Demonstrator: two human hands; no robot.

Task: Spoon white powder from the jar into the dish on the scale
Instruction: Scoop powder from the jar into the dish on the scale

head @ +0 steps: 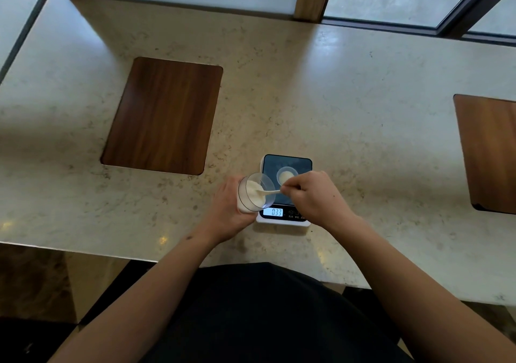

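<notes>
A clear jar point(252, 195) of white powder is tilted toward the right, gripped from the left by my left hand point(226, 209). My right hand point(314, 198) pinches a white spoon point(269, 191) whose bowl is inside the jar's mouth, in the powder. Just right of the jar stands a small scale point(284, 217) with a dark platform and a lit display reading about 033. On the platform sits a small round dish point(285, 175) holding some white powder, partly behind my right hand's fingers.
The scale stands on a pale stone counter point(349, 105) near its front edge. A dark wooden inset panel point(164, 115) lies to the left, another wooden panel point(488, 153) at the far right. Windows and wooden posts run along the back.
</notes>
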